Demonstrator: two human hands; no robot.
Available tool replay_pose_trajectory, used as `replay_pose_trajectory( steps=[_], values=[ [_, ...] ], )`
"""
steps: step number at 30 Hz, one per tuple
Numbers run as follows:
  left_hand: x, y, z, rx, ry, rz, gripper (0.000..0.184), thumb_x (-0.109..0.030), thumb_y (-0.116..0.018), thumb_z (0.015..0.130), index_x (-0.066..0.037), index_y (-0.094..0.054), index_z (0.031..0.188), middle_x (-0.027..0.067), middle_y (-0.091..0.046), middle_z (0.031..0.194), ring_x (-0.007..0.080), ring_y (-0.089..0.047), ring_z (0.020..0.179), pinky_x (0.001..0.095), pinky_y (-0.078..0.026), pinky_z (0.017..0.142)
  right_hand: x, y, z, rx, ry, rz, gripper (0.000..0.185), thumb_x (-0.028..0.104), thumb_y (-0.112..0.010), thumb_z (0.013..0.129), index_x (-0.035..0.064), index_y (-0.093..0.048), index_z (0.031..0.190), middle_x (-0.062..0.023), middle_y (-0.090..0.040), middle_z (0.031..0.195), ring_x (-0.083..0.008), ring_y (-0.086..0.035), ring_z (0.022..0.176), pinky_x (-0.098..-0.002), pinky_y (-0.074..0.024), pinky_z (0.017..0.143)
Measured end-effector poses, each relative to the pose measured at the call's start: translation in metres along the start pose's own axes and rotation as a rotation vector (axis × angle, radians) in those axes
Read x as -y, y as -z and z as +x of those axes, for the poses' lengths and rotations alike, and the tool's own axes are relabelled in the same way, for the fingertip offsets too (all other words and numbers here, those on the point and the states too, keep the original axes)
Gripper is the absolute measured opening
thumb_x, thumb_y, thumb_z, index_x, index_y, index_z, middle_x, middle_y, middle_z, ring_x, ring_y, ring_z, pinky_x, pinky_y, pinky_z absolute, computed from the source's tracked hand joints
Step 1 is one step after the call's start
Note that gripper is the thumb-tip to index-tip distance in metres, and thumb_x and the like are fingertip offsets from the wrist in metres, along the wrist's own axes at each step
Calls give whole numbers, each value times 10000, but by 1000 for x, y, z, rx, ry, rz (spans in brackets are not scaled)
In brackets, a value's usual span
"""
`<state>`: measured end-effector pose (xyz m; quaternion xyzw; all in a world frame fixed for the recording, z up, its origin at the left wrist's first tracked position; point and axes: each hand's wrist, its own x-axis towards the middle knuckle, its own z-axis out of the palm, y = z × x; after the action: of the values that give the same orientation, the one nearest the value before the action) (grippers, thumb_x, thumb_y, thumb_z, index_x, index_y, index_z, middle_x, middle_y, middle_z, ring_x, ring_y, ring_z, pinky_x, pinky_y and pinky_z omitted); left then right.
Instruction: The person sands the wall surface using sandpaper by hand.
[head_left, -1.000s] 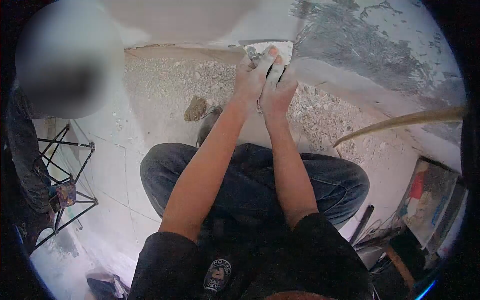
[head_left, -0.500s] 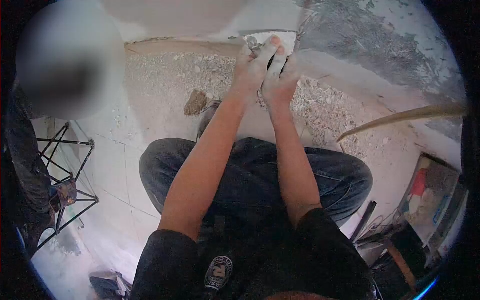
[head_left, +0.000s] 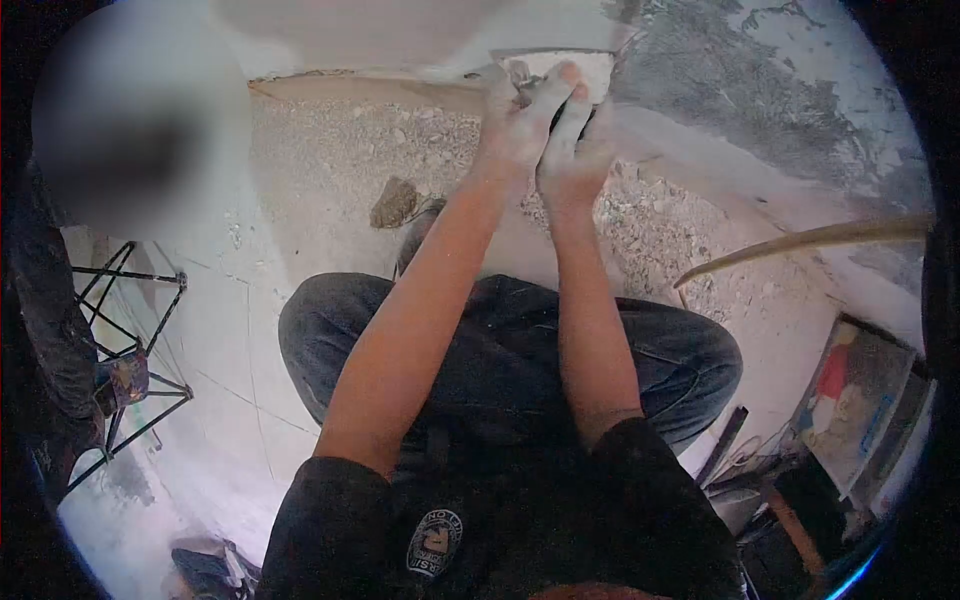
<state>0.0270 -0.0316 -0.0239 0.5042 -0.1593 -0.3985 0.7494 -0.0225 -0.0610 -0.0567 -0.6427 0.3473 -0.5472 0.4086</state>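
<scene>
In the head view my left hand [head_left: 515, 132] and my right hand [head_left: 578, 158] are side by side at the foot of the wall [head_left: 370, 40]. Both are closed around a putty knife whose wide blade [head_left: 594, 72] is coated in white plaster. Its far edge lies against the wall, beside the rough grey patch [head_left: 720, 90]. Pale dust covers my fingers, and a thumb and fingertips press on the blade. Most of the handle is hidden under my palms.
White rubble [head_left: 370, 140] lies along the wall base, with a brown lump [head_left: 394, 203] near my foot. A curved strip [head_left: 800, 243] reaches in from the right. Black metal stool legs [head_left: 150, 340] and a person's dark trouser leg [head_left: 50, 310] are left; a bag [head_left: 850, 390] is lower right.
Both hands and the putty knife have shifted slightly to the right and up along the wall. My grip looks the same.
</scene>
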Motion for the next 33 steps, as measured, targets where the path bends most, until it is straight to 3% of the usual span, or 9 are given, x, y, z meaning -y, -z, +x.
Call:
replay_pose_trajectory(
  steps=[3,10,12,16,19,22,25,27,33],
  values=[
    [4,3,-4,-70,132,-23,310,-289,-704,867,-31,-624,1019,29,-654,935,106,-613,833,249,-505,719,-6,4,-9,86,-227,-107,269,196,-466,980,-46,-574,1026,-176,-646,841,-272,-633,769,-371,-481,688],
    [11,10,-3,-33,208,17,316,-336,-661,898,-71,-607,1062,16,-630,970,95,-594,863,249,-504,718,-6,4,-11,60,-204,24,282,172,-454,979,-48,-552,1126,-178,-649,899,-276,-627,867,-377,-480,780],
    [14,13,0,48,95,-12,339,-355,-667,890,-72,-605,1067,17,-626,978,98,-598,870,253,-512,705,-15,4,-10,81,-167,-28,283,178,-452,980,-50,-562,1106,-181,-651,917,-267,-623,870,-373,-480,783],
    [-1,2,-3,29,95,11,349,-362,-669,887,-73,-605,1072,19,-625,992,103,-599,879,255,-516,711,10,9,3,130,-189,92,276,188,-462,978,-50,-579,1055,-188,-649,911,-258,-623,855,-371,-478,758],
    [-9,-4,-5,-27,55,-27,248,-271,-666,900,-43,-655,997,10,-654,907,88,-601,800,248,-497,681,15,11,6,82,-93,62,277,203,-473,977,-50,-586,983,-197,-645,870,-239,-620,793,-363,-476,712],
    [-24,-7,-5,98,-25,-63,339,-356,-671,888,-71,-605,1059,14,-627,975,108,-601,865,259,-517,711,45,19,21,169,-158,-73,346,290,-475,998,-35,-593,1020,-107,-643,821,-159,-582,751,-321,-461,667],
    [-36,-10,-11,46,54,53,307,-331,-652,907,-67,-606,1057,11,-624,971,110,-598,851,264,-514,702,44,17,22,221,-162,-15,358,304,-468,1000,-30,-594,1032,-111,-639,824,-162,-579,745,-321,-460,667],
    [-19,-3,-5,48,-21,39,273,-305,-638,919,-65,-606,1045,10,-622,960,104,-591,828,258,-506,689,24,8,12,82,-43,-58,281,217,-488,972,-52,-568,970,-208,-628,813,-243,-622,769,-370,-475,701],
    [-1,2,-4,-50,113,20,240,-285,-636,922,-71,-604,1026,9,-628,937,84,-585,810,244,-502,665,-5,3,-4,86,-106,-36,270,191,-474,975,-61,-568,999,-213,-631,856,-285,-624,791,-387,-478,710]
  ],
)
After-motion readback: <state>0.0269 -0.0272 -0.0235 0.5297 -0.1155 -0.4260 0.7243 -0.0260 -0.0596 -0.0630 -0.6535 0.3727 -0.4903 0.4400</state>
